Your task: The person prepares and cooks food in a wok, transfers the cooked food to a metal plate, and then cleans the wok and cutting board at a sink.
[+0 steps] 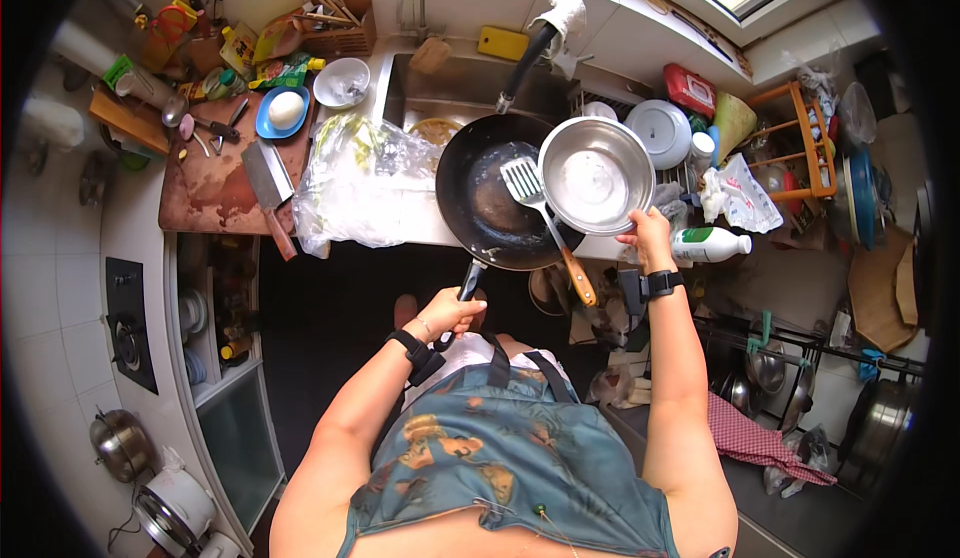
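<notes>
My left hand (450,312) is closed around the black handle of a dark wok (487,175), which is over the front edge of the sink. A slotted metal turner (529,187) with a wooden handle lies across the wok, its handle sticking out past the near rim. My right hand (651,237) grips the near rim of a shiny steel bowl (598,175). The bowl looks bare inside and overlaps the wok's right side in view. Part of the stainless sink (420,89) behind is hidden by the wok.
A cleaver (268,175) lies on the reddish cutting board (217,202), its handle over the edge. Beside it sits a plastic bag (360,198) with greens. A black faucet (532,59) reaches over the sink. At right are a white plate (658,134) and a white bottle (709,244) lying sideways.
</notes>
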